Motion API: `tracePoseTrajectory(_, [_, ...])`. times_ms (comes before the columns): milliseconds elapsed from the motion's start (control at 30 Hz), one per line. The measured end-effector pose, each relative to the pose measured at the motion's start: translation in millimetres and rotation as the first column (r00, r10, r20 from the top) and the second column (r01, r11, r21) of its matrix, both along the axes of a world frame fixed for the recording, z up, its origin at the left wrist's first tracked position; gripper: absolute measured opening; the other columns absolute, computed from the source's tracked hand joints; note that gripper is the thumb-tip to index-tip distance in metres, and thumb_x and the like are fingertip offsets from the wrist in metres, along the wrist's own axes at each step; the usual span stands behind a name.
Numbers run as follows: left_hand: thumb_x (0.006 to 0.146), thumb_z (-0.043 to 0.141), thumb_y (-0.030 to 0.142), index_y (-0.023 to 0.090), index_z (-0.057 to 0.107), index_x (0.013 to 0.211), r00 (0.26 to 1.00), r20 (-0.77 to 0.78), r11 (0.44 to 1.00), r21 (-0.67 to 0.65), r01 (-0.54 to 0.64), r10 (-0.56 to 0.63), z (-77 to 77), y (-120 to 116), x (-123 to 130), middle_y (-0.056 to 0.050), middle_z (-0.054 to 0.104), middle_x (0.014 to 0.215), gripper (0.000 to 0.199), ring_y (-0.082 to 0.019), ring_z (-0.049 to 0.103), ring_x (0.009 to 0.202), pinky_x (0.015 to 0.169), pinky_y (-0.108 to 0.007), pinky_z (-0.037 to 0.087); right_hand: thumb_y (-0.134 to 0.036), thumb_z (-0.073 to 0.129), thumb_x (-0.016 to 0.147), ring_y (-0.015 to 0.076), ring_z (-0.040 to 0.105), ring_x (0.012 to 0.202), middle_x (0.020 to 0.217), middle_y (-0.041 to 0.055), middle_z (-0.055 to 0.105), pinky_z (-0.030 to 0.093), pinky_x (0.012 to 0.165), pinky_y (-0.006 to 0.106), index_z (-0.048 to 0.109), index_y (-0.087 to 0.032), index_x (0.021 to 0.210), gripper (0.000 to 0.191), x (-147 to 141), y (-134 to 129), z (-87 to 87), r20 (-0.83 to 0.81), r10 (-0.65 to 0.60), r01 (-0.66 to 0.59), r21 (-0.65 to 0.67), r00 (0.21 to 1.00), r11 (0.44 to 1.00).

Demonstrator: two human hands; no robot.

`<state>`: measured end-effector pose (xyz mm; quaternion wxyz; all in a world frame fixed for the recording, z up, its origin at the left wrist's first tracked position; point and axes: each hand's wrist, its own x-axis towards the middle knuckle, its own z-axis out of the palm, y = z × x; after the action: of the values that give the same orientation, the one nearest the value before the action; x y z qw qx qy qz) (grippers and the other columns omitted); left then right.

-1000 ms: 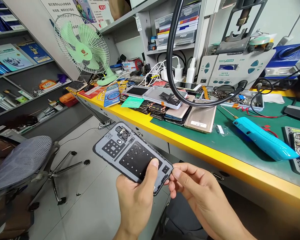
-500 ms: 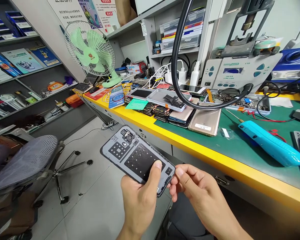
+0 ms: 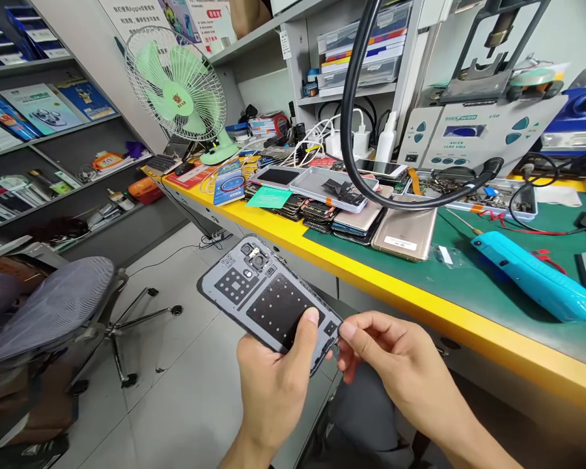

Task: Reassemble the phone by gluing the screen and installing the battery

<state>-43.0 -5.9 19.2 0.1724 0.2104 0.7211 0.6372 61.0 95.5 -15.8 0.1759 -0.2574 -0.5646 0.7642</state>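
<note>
A grey phone [image 3: 224, 264] with its outer cover off is held tilted in front of the bench. Its camera lenses are at the upper corner, and a black dotted patch covers its middle. My left hand [image 3: 278, 378] is closed round its lower side, thumb pressed on the black patch and fingers underneath, mostly hidden. At the lower right corner, my right hand [image 3: 390, 352] pinches the phone's edge between thumb and forefinger. The other right fingers are curled below. Whether a small piece is also in that pinch cannot be made out.
A yellow-edged bench [image 3: 473, 329] runs along the right. It holds stacked phones [image 3: 403, 228], a blue handheld tool [image 3: 537, 273], a soldering station [image 3: 469, 140] and a green fan [image 3: 178, 98]. A black hose [image 3: 346, 130] loops above. A mesh chair [image 3: 53, 306] stands left.
The camera view has shifted slightly. The phone has tilted a little, changing the shine on its black patch. Both hands keep their hold at nearly the same places.
</note>
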Motion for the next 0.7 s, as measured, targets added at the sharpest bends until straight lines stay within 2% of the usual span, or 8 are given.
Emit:
tracePoseTrajectory(100, [0.087, 0.072, 0.033, 0.019, 0.065, 0.065, 1.000, -0.021, 1.000, -0.015, -0.002, 0.001, 1.3, 0.2, 0.5, 0.003, 0.061, 0.058, 0.027, -0.013, 0.061, 0.052, 0.053, -0.022, 0.056, -0.054, 0.061, 0.098, 0.0173, 0.067, 0.067, 0.077, 0.0053, 0.073, 0.056, 0.066, 0.029, 0.069, -0.018, 0.084, 0.040, 1.2, 2.3, 4.1, 0.083, 0.038, -0.049, 0.140, 0.996, 0.989])
tracePoseTrajectory(233, [0.087, 0.072, 0.029, 0.020, 0.065, 0.062, 0.996, -0.086, 0.999, -0.022, 0.036, -0.038, -1.4, -1.2, -0.7, 0.002, 0.064, 0.055, 0.028, -0.013, 0.062, 0.050, 0.050, -0.020, 0.053, -0.045, 0.055, 0.102, 0.0189, 0.069, 0.069, 0.073, 0.0035, 0.073, 0.053, 0.064, 0.028, 0.069, -0.020, 0.088, 0.031, 5.2, 8.3, 3.0, 0.215, 0.096, -0.154, 0.275, 0.972, 0.949])
tracePoseTrajectory(300, [0.087, 0.072, 0.027, 0.020, 0.064, 0.060, 0.992, -0.118, 0.999, -0.009, 0.041, -0.042, -2.9, -1.6, -0.8, 0.003, 0.063, 0.053, 0.028, -0.011, 0.061, 0.048, 0.050, -0.019, 0.052, -0.040, 0.053, 0.102, 0.0193, 0.068, 0.070, 0.074, 0.0031, 0.072, 0.051, 0.063, 0.028, 0.069, -0.021, 0.090, 0.028, 7.7, 11.0, 2.0, 0.240, 0.106, -0.192, 0.371, 0.965, 0.909])
tracePoseTrajectory(400, [0.086, 0.071, 0.025, 0.020, 0.064, 0.058, 0.987, -0.154, 0.999, 0.004, 0.039, -0.038, -4.0, -1.4, -0.7, 0.004, 0.063, 0.051, 0.029, -0.010, 0.061, 0.047, 0.049, -0.017, 0.052, -0.032, 0.052, 0.101, 0.0174, 0.064, 0.067, 0.077, 0.0021, 0.071, 0.048, 0.060, 0.027, 0.067, -0.021, 0.093, 0.020, 11.8, 13.2, 1.7, 0.265, 0.105, -0.235, 0.523, 0.958, 0.819])
tracePoseTrajectory(500, [0.085, 0.072, 0.025, 0.019, 0.066, 0.060, 0.988, -0.150, 1.000, -0.002, 0.025, -0.025, -3.2, -1.0, -1.0, 0.003, 0.065, 0.053, 0.026, -0.011, 0.063, 0.047, 0.049, -0.016, 0.054, -0.025, 0.053, 0.100, 0.0154, 0.059, 0.063, 0.077, 0.0007, 0.068, 0.045, 0.056, 0.026, 0.064, -0.022, 0.094, 0.012, 15.1, 14.5, 2.2, 0.283, 0.108, -0.264, 0.604, 0.953, 0.752])
tracePoseTrajectory(600, [0.084, 0.074, 0.027, 0.019, 0.069, 0.065, 0.996, -0.088, 1.000, -0.007, 0.021, -0.021, 0.3, -1.1, -1.5, 0.003, 0.067, 0.056, 0.021, -0.013, 0.064, 0.048, 0.048, -0.018, 0.056, -0.027, 0.050, 0.102, 0.0159, 0.063, 0.067, 0.079, 0.0010, 0.069, 0.048, 0.059, 0.026, 0.062, -0.023, 0.093, 0.015, 16.6, 17.1, 2.2, 0.275, 0.148, -0.286, 0.574, 0.950, 0.767])
tracePoseTrajectory(700, [0.084, 0.075, 0.029, 0.019, 0.069, 0.064, 0.999, -0.035, 1.000, -0.019, 0.023, -0.023, 3.9, -0.8, -2.1, 0.003, 0.064, 0.055, 0.023, -0.013, 0.062, 0.048, 0.047, -0.019, 0.057, -0.035, 0.046, 0.106, 0.0166, 0.068, 0.075, 0.081, 0.0005, 0.072, 0.052, 0.067, 0.026, 0.060, -0.024, 0.094, 0.021, 16.8, 18.5, 0.4, 0.242, 0.198, -0.291, 0.451, 0.950, 0.844])
